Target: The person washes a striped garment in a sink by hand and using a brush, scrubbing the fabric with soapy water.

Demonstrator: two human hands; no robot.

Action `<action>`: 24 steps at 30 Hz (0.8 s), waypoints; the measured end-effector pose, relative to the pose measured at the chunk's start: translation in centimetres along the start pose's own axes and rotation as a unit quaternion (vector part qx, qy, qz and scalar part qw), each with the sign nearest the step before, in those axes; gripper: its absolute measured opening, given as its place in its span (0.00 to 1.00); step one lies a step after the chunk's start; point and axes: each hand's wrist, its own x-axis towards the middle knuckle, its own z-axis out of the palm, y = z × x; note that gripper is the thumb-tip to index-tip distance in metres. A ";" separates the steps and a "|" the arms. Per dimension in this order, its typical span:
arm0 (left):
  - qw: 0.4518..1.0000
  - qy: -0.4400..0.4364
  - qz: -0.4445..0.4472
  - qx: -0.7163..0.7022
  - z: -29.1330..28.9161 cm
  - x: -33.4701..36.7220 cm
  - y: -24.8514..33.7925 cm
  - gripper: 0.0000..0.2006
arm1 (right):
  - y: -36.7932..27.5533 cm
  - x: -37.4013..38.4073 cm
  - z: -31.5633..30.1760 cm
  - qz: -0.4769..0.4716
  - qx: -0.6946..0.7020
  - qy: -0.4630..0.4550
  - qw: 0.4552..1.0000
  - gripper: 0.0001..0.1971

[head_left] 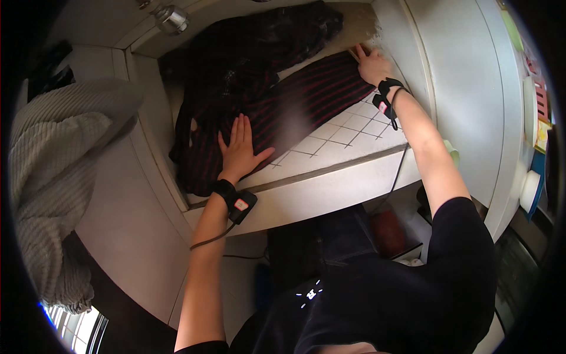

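A dark garment with thin red stripes (312, 88) is spread across a slanted white washboard (348, 133), which has a crisscross of grooved lines. It looks wet. My left hand (239, 150) lies flat on the garment's lower left part, fingers stretched and thumb out to the side. At the upper right end of the garment rests my right hand (374, 66), with its fingers partly spread and touching the cloth. Behind, a bunched dark part of the cloth (265, 35) lies in the basin; whether it is one piece with the striped part, I cannot tell.
A metal faucet (172, 20) hangs over the far left of the white basin (330, 180). Grey ribbed cloth (59, 141) drapes over the left side. On the right ledge are a white-and-blue item (532, 192) and other small things. Thin cables run from the black wristbands (224, 192).
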 end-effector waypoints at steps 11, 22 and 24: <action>1.000 0.007 0.016 0.020 0.1 0.0 0.1 0.56 | -10.6 -12.9 -1.1 -0.383 0.177 0.083 0.903 0.31; 1.000 0.022 0.009 0.016 0.1 0.1 0.1 0.57 | -5.9 -8.5 -3.0 -0.210 0.206 0.028 0.955 0.29; 0.999 0.029 0.014 0.017 0.3 0.0 0.1 0.57 | -11.8 -13.2 -3.7 -0.408 0.198 -0.022 0.891 0.30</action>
